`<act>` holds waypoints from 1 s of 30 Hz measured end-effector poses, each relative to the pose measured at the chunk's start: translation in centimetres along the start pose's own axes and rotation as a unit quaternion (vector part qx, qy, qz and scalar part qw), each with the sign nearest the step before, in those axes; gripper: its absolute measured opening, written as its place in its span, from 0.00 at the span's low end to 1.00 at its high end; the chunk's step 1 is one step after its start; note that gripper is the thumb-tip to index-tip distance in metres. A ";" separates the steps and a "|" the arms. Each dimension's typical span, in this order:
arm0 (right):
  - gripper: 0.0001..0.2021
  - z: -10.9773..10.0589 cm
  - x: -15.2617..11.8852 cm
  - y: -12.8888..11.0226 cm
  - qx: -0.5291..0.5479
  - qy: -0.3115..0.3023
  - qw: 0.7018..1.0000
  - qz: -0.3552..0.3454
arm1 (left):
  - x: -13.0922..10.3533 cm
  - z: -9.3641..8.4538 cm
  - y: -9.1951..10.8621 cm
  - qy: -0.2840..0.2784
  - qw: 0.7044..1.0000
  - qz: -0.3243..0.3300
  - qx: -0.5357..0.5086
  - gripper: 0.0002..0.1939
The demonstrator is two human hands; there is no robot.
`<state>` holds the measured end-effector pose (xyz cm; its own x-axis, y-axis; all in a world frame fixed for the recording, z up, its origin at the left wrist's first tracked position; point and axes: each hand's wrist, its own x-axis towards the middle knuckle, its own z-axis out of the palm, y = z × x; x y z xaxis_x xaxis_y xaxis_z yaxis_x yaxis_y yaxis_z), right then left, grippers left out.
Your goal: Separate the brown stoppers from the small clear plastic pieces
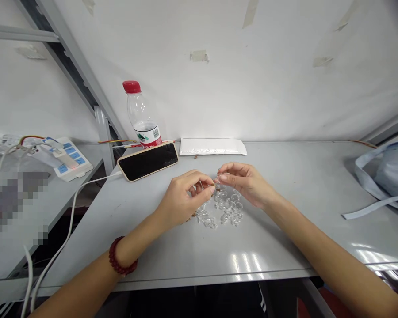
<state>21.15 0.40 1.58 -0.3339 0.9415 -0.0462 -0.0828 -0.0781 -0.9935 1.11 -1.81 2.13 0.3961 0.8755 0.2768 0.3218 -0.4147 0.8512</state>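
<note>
My left hand (187, 194) is closed in a pinch on a small brown cork (213, 185). Just right of it, my right hand (243, 180) pinches a small clear bottle (218, 177), mostly covered by the fingers. The two hands' fingertips nearly meet over the table. Beneath them lies a loose pile of small clear bottles (231, 206), glassy and rounded. A few more brown corks (191, 216) show at the lower edge of my left hand, which partly hides them.
A phone (149, 161) leans on a red-capped water bottle (146, 128), with a white cable (73, 207) running left. A white padded packet (212, 147) lies along the wall. At left is a power strip (73, 160); at right, a grey-blue bag (393, 172). The grey table (172, 260) ends in front.
</note>
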 end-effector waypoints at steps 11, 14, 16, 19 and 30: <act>0.06 0.8 -0.4 0.3 0.066 -0.049 0.994 0.067 | 0.0 0.2 -0.4 0.047 0.998 0.035 0.012 0.06; 0.06 0.7 -0.4 0.4 0.071 -0.069 0.993 0.064 | 0.1 0.0 -0.5 0.047 0.998 0.017 0.024 0.06; 0.06 0.8 -0.4 0.5 0.085 -0.071 0.992 0.058 | 0.1 -0.1 -0.5 0.045 0.999 0.014 0.027 0.06; 0.07 0.9 -0.4 0.5 0.106 -0.060 0.991 0.055 | 0.1 -0.1 -0.6 0.043 0.998 0.029 0.027 0.04; 0.05 1.1 -0.8 0.4 0.093 -0.117 0.987 0.061 | 0.1 -0.1 -0.8 0.053 0.996 0.067 0.033 0.03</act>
<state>20.32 -0.75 1.36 -0.5580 0.8216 -0.1169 -0.1931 -0.2656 -0.9446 0.82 -1.34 1.50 0.3474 0.8306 0.4353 0.3286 -0.5426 0.7731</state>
